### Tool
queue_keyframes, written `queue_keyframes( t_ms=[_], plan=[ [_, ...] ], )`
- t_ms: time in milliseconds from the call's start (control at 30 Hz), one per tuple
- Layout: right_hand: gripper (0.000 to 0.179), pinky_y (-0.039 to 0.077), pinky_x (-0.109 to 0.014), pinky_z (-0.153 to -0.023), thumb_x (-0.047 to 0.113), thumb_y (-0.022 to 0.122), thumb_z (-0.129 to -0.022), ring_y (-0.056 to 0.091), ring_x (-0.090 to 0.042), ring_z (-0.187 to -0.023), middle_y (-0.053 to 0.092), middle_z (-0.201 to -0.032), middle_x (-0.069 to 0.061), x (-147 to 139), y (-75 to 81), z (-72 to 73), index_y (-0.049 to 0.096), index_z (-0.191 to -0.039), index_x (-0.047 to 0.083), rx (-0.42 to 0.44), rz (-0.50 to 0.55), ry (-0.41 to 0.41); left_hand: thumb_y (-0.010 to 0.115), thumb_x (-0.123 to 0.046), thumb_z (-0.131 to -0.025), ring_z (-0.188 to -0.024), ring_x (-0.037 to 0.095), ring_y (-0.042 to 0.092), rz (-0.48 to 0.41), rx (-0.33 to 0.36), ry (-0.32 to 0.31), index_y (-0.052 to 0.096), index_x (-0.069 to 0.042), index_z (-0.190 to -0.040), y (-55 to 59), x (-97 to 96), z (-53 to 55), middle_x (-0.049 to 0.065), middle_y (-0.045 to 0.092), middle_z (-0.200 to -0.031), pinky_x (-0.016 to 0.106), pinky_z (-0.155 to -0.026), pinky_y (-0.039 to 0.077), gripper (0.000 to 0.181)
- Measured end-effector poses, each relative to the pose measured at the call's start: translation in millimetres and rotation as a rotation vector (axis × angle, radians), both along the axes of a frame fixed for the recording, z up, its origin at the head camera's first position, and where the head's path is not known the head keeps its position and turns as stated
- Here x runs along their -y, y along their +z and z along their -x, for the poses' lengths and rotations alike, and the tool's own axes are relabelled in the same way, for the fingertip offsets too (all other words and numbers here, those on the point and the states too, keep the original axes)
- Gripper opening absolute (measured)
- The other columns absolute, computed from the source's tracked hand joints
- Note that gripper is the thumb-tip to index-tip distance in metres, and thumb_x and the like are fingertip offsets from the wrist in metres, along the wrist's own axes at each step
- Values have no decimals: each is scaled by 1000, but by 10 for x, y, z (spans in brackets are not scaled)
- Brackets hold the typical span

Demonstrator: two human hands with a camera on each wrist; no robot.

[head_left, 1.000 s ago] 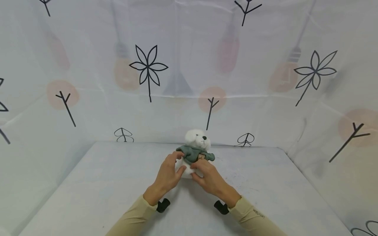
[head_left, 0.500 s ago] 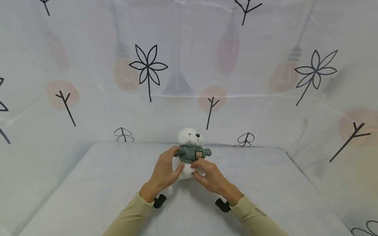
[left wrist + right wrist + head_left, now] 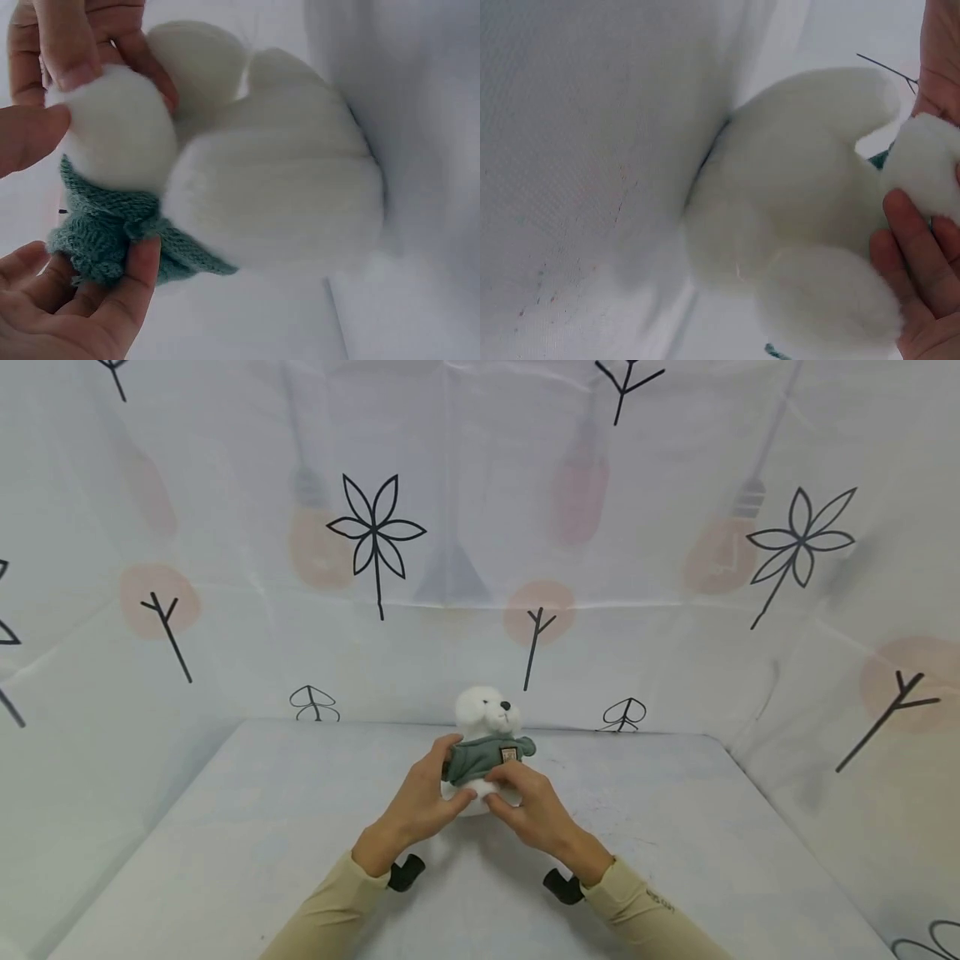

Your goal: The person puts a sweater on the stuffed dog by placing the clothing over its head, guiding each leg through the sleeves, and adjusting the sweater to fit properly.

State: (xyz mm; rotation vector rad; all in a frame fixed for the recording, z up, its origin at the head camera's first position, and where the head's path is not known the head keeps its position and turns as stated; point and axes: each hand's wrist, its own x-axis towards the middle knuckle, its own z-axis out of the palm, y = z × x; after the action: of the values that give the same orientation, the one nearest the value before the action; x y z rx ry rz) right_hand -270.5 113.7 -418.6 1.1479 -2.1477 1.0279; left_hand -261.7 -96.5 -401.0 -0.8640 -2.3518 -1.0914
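A white plush dog (image 3: 480, 714) in a green sweater (image 3: 480, 758) sits upright on the white tabletop, facing slightly right. My left hand (image 3: 420, 797) grips its left side in the head view, fingers around the sweater's edge, thumb over the white belly. From the other side, my right hand (image 3: 536, 806) pinches low on the front, beside the sweater's square patch (image 3: 509, 754). Close up in the left wrist view, fingers hold a rounded white part (image 3: 120, 135) of the toy above the bunched knit. The right wrist view shows the plush bottom (image 3: 795, 172) against the table.
The white table (image 3: 300, 802) spreads around the toy on all sides. Behind it hangs a pale curtain (image 3: 480, 552) printed with flowers and twigs, which also closes off both sides. Small black devices (image 3: 407, 872) sit at both wrists, below beige sleeves (image 3: 330, 906).
The dog has shifted a little left and stands straighter, its head less tilted. My left hand moved left with it; the sweater hem is now pulled lower on that side. The right hand barely moved.
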Motion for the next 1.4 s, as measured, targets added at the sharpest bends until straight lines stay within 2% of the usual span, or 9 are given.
queue_keyframes(
  t_ms=[200,333,600,800,867,1000,1133,1233,1400],
  plan=[
    [25,51,-27,-77,3,71,-83,60,-12,-91,62,-101,1,37,-32,7,61,-105,9,1,41,-2,81,-8,-75,-91,16,56,3,11,-3,37,-3,-136,83,-71,-71,6,58,-100,36,-79,50,75],
    [30,52,-28,-77,1,72,-83,61,-12,-91,62,-103,0,58,-42,2,59,-109,7,30,65,1,79,-3,-75,-93,20,56,40,9,18,40,-3,-135,113,-127,-124,9,58,-104,38,-80,49,72],
    [34,52,-30,-78,2,72,-83,63,-16,-91,62,-105,-2,71,-23,-7,58,-113,7,16,73,35,79,-2,-75,-104,26,56,140,-104,85,43,-1,-135,86,-154,-149,14,58,-119,39,-89,48,70],
    [30,54,-30,-75,-5,68,-84,66,-19,-91,65,-101,-4,68,9,-30,58,-110,6,38,77,68,75,8,-69,-96,25,57,160,-191,125,46,-1,-133,77,-132,-124,14,60,-112,37,-83,50,70],
    [28,54,-29,-73,-6,67,-84,66,-18,-87,65,-99,-5,58,19,-23,59,-109,5,15,84,79,72,11,-68,-92,23,58,160,-205,132,48,-2,-131,71,-128,-116,13,62,-108,36,-79,50,69],
    [29,50,-24,-72,-2,71,-82,58,-15,-86,60,-102,-3,27,15,22,60,-109,6,-107,86,57,63,17,-65,-87,22,59,140,-241,112,52,-2,-126,60,-130,-102,11,63,-103,36,-75,50,65],
    [38,46,-26,-81,8,77,-79,54,-17,-97,57,-111,-4,14,4,50,60,-113,5,-223,45,-5,57,20,-65,-90,21,59,115,-308,46,55,-2,-121,47,-137,-94,10,63,-106,37,-75,50,61],
    [40,44,-30,-84,15,78,-79,54,-18,-98,58,-110,-3,14,2,50,61,-113,5,-277,2,-34,56,21,-68,-95,20,58,101,-353,-15,55,-2,-121,44,-143,-96,9,62,-109,36,-79,50,58],
    [16,41,-30,-75,21,69,-89,50,-13,-80,58,-90,2,28,27,28,62,-97,10,-327,-16,-40,55,21,-71,-96,20,57,86,-400,-71,54,0,-121,63,-153,-100,10,60,-109,31,-83,49,54]
  ],
)
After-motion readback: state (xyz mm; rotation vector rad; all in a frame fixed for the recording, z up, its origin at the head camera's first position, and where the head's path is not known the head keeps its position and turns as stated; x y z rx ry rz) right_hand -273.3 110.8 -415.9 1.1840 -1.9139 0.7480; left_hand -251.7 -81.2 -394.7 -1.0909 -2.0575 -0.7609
